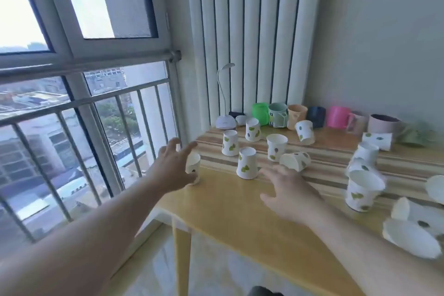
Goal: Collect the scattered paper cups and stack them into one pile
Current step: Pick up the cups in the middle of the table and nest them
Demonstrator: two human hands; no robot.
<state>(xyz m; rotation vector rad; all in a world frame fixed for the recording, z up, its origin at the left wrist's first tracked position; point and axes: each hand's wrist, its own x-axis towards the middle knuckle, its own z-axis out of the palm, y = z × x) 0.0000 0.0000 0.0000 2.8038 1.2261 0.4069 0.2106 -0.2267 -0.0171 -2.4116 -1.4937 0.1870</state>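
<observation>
Left hand point(173, 163), fingers spread, closing round a paper cup point(193, 168) at the table point(230, 211) corner, mid-frame; not yet gripped. Right hand point(286, 190) open, empty. Best pinched gently at mid-wall, lifted straight, other cups point(247, 163) scattered rightward.

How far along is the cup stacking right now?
Early. Done: only a short nested stack stands on the right side of the table. In hand: nothing yet; the left hand is open around a cup at the table's left edge, and the right hand is spread open near a tipped cup. Left: roughly a dozen scattered cups, some upside down, some on their sides.
</observation>
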